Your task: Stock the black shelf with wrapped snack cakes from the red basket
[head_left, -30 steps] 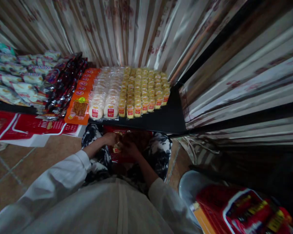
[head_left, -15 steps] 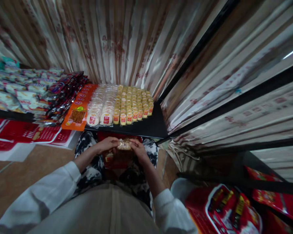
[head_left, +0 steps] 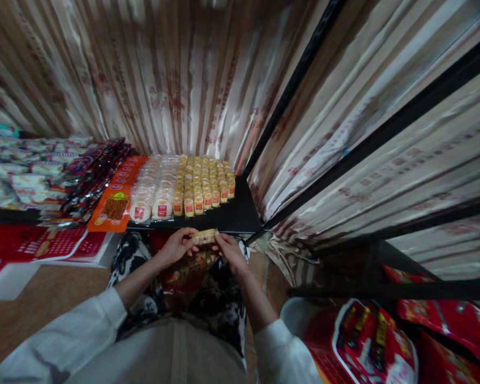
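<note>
Between my two hands, above my lap, is a small wrapped snack roll (head_left: 205,237) in clear, yellowish film. My left hand (head_left: 178,245) pinches its left end, and my right hand (head_left: 229,250) grips the right end. Beneath them, between my knees, a red bag (head_left: 184,274) holds more wrapped pieces, partly hidden in shadow. Just beyond my hands, rows of small yellow wrapped cakes (head_left: 203,186) stand on the black shelf (head_left: 240,213). Beside them on the left are rows of round white wrapped cakes (head_left: 152,197).
An orange snack packet (head_left: 114,197) lies left of the white cakes. Dark packets (head_left: 92,176) and white packets (head_left: 20,170) are piled farther left. Red printed cartons (head_left: 56,245) sit below. Black frame bars (head_left: 344,170) cross the curtain at right, with red bags (head_left: 376,341) underneath.
The view has shifted, so the shelf appears lower and farther left. The snack roll has turned slightly in my hands, its right end now higher. Both hands still hold it.
</note>
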Motion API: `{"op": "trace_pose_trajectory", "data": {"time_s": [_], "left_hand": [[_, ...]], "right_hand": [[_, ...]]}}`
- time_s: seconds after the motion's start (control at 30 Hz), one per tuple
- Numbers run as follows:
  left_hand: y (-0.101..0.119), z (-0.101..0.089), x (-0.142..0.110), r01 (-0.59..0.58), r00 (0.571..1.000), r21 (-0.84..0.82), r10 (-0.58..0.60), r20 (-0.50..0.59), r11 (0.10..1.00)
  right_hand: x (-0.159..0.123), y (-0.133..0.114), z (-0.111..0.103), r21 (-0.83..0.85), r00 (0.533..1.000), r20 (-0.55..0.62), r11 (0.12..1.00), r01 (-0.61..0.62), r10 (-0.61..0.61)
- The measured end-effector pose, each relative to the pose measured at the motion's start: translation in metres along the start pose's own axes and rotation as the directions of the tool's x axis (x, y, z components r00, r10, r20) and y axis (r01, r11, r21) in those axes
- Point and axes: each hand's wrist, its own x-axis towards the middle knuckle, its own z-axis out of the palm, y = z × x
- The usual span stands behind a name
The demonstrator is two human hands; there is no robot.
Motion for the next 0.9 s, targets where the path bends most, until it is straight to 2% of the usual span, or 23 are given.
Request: {"op": "trace_pose_trajectory", "data": {"time_s": [0.13,0.3,0.4,0.47,0.53,0.63,0.8,0.9], "left_hand": [[0.001,0.018,0.000,-0.236,0.969,0.143,0.245,-0.043,0.961],[0.008,0.031,0.008,-0.395,0.898,0.383,0.439,-0.032,0.835],[0.012,0.034,0.020,-0.495,0.834,0.471,0.551,0.021,0.730],[0.016,0.036,0.027,-0.560,0.790,0.491,0.608,0.075,0.667],[0.021,0.037,0.034,-0.588,0.771,0.496,0.627,0.107,0.639],[0.032,0.039,0.046,-0.546,0.803,0.500,0.591,0.083,0.672],[0.050,0.046,0.068,-0.384,0.909,0.427,0.416,0.019,0.819],[0.058,0.054,0.081,-0.347,0.923,0.438,0.386,0.000,0.829]], "right_hand": [[-0.003,-0.013,-0.014,0.272,0.997,0.079,0.962,-0.031,0.010],[-0.002,-0.023,-0.030,0.517,0.990,0.122,0.856,0.000,-0.074],[0.002,-0.029,-0.042,0.551,0.992,0.111,0.834,-0.013,-0.058],[0.005,-0.033,-0.050,0.509,0.993,0.100,0.860,0.006,-0.067],[0.009,-0.036,-0.057,0.450,0.991,0.099,0.892,0.039,-0.093],[0.016,-0.037,-0.064,0.408,0.984,0.132,0.911,0.057,-0.120],[0.034,-0.034,-0.066,0.349,0.977,0.119,0.928,0.125,-0.177],[0.045,-0.036,-0.068,0.283,0.965,0.139,0.943,0.177,-0.223]]}}
